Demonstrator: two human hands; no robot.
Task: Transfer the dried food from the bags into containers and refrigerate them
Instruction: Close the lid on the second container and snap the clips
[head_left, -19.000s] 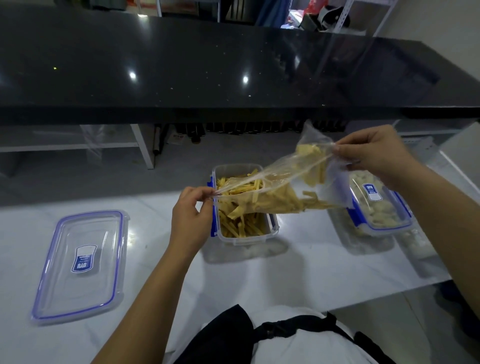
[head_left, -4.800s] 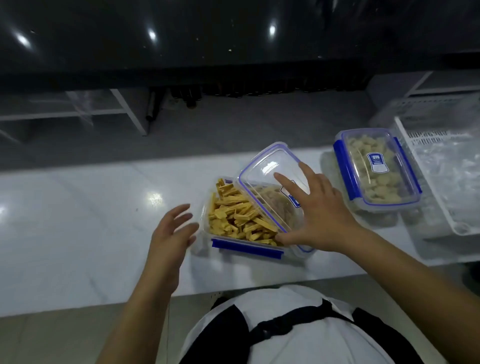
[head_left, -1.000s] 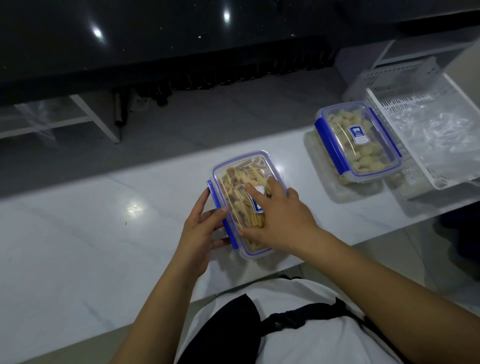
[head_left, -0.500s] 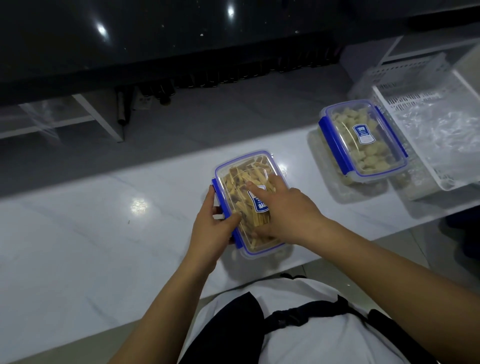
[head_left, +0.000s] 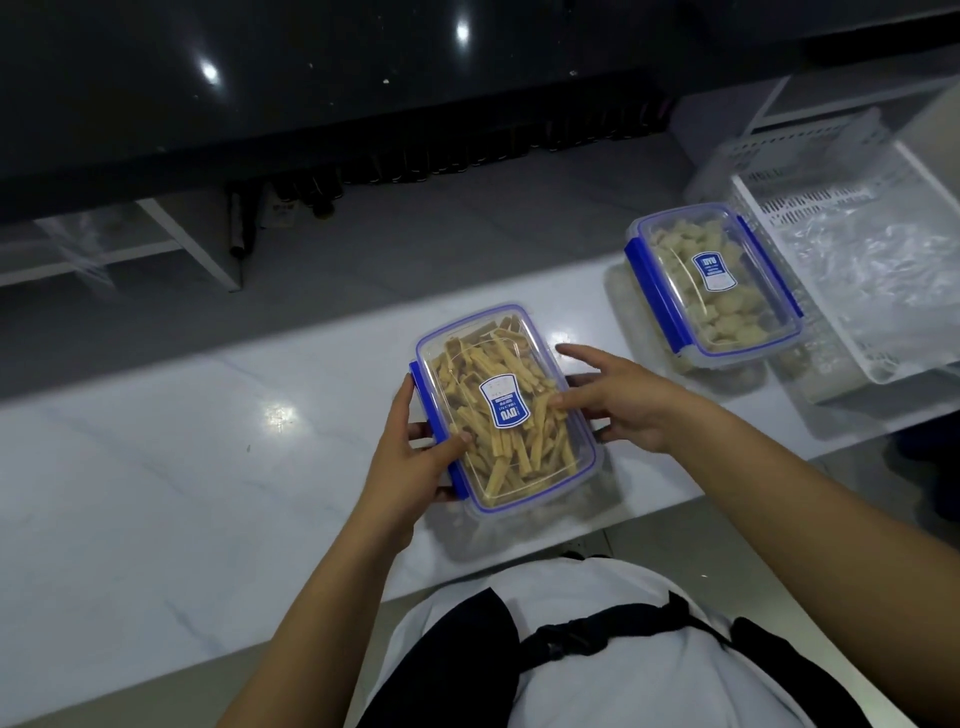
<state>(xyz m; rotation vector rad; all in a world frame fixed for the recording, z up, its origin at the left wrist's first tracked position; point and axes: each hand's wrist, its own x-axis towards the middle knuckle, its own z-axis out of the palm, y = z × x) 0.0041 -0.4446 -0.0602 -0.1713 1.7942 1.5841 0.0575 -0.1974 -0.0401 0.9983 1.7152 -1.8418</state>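
Observation:
A clear container (head_left: 498, 364) full of yellow dried strips lies on the white counter (head_left: 156, 467), with its blue-rimmed lid on top. My left hand (head_left: 410, 462) grips its left side at the blue latch, thumb on the lid. My right hand (head_left: 618, 400) is at the container's right edge, its fingers spread and its fingertips touching the lid's rim. A second lidded container (head_left: 711, 291) of pale dried pieces sits to the right, with both blue latches down.
A white slotted plastic basket (head_left: 769, 208) holding crumpled clear bags stands at the far right, next to the second container. A dark glossy countertop (head_left: 311, 78) runs above the counter's far side. The counter's near edge is close to my body.
My right hand has slid off the lid's middle to the container's right edge. My left hand keeps its hold on the left latch side.

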